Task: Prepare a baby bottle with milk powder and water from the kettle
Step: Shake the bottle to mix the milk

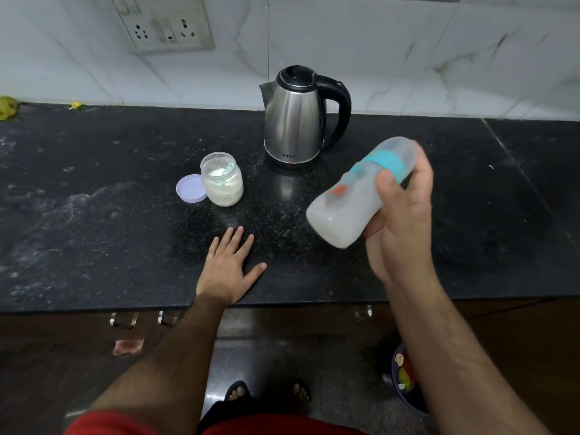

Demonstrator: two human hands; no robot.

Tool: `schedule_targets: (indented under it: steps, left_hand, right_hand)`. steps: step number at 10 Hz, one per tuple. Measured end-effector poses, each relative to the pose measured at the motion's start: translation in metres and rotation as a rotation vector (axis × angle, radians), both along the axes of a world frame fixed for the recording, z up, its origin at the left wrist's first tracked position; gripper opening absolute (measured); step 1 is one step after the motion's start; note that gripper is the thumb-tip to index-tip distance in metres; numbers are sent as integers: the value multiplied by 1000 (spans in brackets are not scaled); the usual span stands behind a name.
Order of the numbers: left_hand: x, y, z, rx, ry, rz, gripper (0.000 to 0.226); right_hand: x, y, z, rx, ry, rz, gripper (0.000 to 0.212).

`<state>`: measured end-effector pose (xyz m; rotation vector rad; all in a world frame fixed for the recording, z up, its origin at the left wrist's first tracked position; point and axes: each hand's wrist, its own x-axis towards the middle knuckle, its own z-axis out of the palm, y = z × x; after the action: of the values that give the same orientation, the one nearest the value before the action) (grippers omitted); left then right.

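Observation:
My right hand (pixel 400 221) grips a baby bottle (pixel 348 205) with a teal collar and a clear cap. The bottle is tilted, base toward me, and holds cloudy white liquid. It hangs above the black counter (pixel 94 215). My left hand (pixel 230 268) lies flat on the counter near its front edge, fingers spread, holding nothing. A steel kettle (pixel 295 117) with a black lid and handle stands at the back, lid shut. An uncovered jar of milk powder (pixel 223 178) stands left of the kettle, and its lilac lid (pixel 190 188) lies beside it.
A marble-tiled wall with a socket plate (pixel 166 26) rises behind the counter. Cabinet handles (pixel 124 320) show below the counter edge. A bin with scraps (pixel 406 376) stands on the floor at the right, near my feet.

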<state>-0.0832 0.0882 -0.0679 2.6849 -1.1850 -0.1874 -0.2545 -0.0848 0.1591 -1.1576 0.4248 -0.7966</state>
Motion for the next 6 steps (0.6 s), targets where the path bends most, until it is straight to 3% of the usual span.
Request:
schedule_targets:
  steps: [1,2,4,5,6]
  left_hand:
    - [0,0,0,-3,5,-2,84]
    - [0,1,0,-8,7,0,83]
    - [0,1,0,-12,1,-5,82]
    - [-1,0,0,-13,11,-2,84]
    - [0,0,0,-9,3,1,84]
  right_hand:
    - [-1,-1,-2,-28,18,20,70]
    - [-4,6,-1,-47,61,163,85]
    - [-6,5,1,36,-23,25,80]
    - [-7,14,-4,-5,47,156,87]
    - [-6,13,1,20,-8,66,81]
